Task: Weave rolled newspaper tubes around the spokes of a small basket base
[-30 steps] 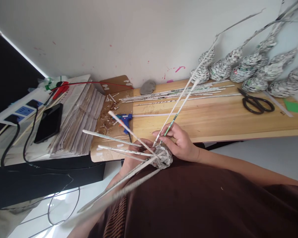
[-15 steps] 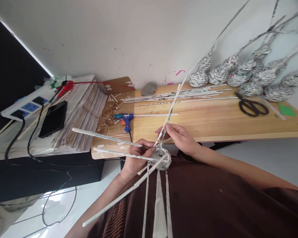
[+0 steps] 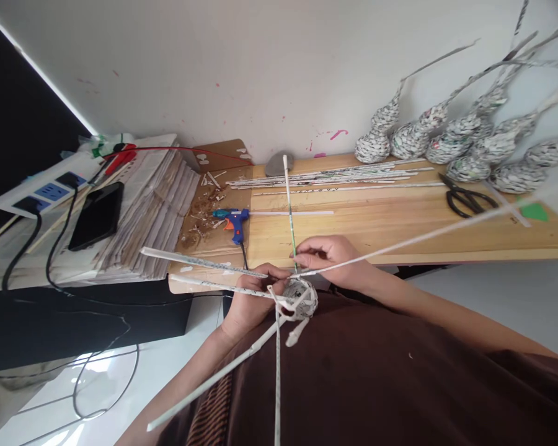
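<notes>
A small round weave of rolled newspaper tubes (image 3: 307, 303) sits close to my lap. My left hand (image 3: 253, 300) is closed on its left side, fingers at the rim. Several paper tubes stick out from it, left and toward me. At the far rim, my right hand (image 3: 330, 257) pinches the base of an upright paper tube (image 3: 290, 204) between thumb and fingers. A long paper tube (image 3: 413, 238) runs from the rim to the right, passing over my right wrist; its far end is blurred.
On the wooden table lie a bundle of paper tubes (image 3: 335, 175), a blue glue gun (image 3: 236, 223), black scissors (image 3: 469, 197) and a grey stone (image 3: 279, 165). Woven gourd shapes (image 3: 409, 139) stand at the right. Stacked paper (image 3: 153, 210), a phone (image 3: 97, 215) and a power strip (image 3: 49, 189) are left.
The long tube has swung from pointing up and away to lying out to the right. The other tube now stands upright, further left. My right hand has moved slightly down toward the rim.
</notes>
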